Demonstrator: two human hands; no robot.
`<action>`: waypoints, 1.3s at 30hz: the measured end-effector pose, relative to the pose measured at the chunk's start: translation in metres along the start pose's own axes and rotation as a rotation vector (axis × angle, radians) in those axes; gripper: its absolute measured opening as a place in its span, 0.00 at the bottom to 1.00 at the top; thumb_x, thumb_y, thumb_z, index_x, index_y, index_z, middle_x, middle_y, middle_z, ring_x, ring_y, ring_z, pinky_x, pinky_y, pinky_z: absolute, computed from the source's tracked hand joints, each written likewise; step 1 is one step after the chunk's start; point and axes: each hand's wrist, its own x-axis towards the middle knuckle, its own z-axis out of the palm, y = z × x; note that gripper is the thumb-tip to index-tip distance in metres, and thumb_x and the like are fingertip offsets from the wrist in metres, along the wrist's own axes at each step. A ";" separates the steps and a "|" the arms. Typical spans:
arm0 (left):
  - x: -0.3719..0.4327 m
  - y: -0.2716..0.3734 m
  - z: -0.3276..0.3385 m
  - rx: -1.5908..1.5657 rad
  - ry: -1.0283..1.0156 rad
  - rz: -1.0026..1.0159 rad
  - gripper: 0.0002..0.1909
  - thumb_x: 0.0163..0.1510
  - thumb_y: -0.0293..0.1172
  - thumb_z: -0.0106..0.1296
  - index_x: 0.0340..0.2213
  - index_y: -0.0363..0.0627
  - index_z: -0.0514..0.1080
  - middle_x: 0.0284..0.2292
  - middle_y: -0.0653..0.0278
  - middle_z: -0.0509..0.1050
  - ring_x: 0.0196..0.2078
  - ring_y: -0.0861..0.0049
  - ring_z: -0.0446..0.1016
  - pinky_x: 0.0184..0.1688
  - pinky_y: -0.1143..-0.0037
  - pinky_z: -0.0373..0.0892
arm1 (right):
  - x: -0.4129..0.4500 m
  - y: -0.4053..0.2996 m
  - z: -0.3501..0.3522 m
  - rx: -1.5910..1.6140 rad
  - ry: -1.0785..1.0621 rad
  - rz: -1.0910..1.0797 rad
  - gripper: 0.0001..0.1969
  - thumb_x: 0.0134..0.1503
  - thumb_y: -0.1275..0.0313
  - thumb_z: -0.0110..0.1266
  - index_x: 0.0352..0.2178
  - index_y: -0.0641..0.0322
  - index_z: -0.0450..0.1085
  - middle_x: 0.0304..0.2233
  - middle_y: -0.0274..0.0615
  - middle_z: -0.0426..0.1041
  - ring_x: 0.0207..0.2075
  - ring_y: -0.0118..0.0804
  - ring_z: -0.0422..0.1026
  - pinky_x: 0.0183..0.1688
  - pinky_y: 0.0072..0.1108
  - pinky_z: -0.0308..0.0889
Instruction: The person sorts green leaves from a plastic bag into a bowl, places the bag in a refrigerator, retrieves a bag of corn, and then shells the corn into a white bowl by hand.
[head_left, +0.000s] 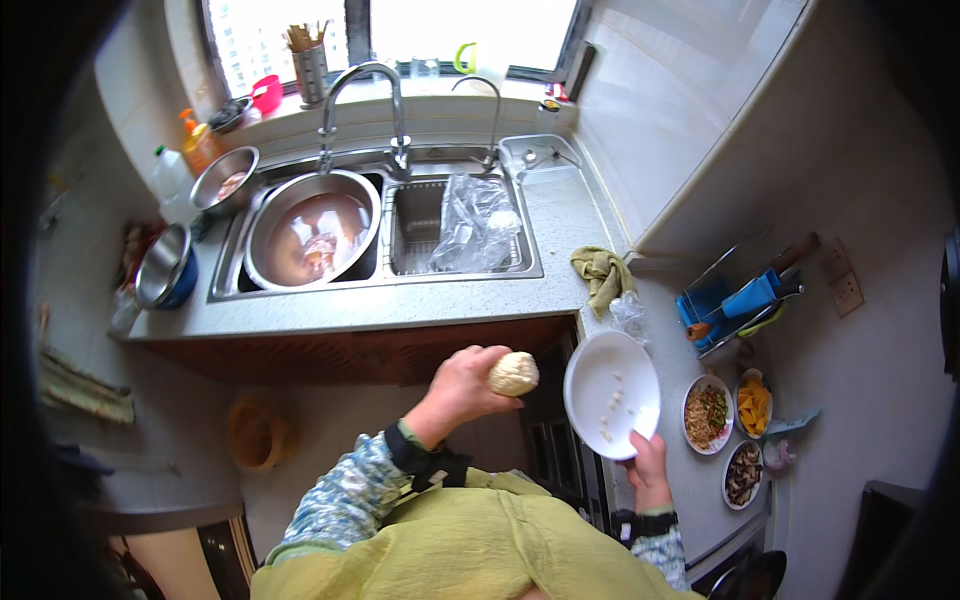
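My left hand is closed around a pale, bumpy, rounded piece of food, possibly a corn cob seen end-on, held in front of the counter edge. With its thumb over the rim, my right hand grips a white bowl, which is tilted. Several small pale pieces lie inside the bowl. The food in my left hand is to the left of the bowl and apart from it.
The double sink holds a steel basin of cloudy water with meat, and a clear plastic bag. A green cloth lies at the counter corner. Several dishes of cut food, including yellow pieces, and a knife rack stand right.
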 end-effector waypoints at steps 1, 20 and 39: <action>0.004 -0.006 -0.014 -0.015 0.007 -0.029 0.30 0.24 0.40 0.63 0.34 0.48 0.68 0.27 0.59 0.69 0.33 0.64 0.69 0.35 0.70 0.65 | 0.008 -0.009 0.024 -0.031 -0.003 0.059 0.18 0.46 0.76 0.43 0.41 0.73 0.59 0.33 0.45 0.69 0.29 0.38 0.71 0.25 0.24 0.69; 0.100 -0.070 -0.057 -0.023 0.150 -0.144 0.30 0.23 0.35 0.64 0.34 0.42 0.68 0.30 0.60 0.70 0.33 0.66 0.69 0.36 0.73 0.65 | 0.230 -0.022 0.150 -0.308 -0.108 0.071 0.13 0.48 0.71 0.45 0.36 0.67 0.63 0.27 0.41 0.70 0.22 0.32 0.70 0.14 0.20 0.66; 0.226 -0.048 0.003 0.069 -0.069 -0.128 0.29 0.25 0.36 0.63 0.35 0.48 0.68 0.27 0.59 0.71 0.31 0.64 0.70 0.33 0.71 0.66 | 0.281 -0.061 0.108 -0.650 -0.198 -0.147 0.13 0.42 0.68 0.54 0.25 0.70 0.67 0.17 0.45 0.70 0.17 0.30 0.70 0.19 0.23 0.64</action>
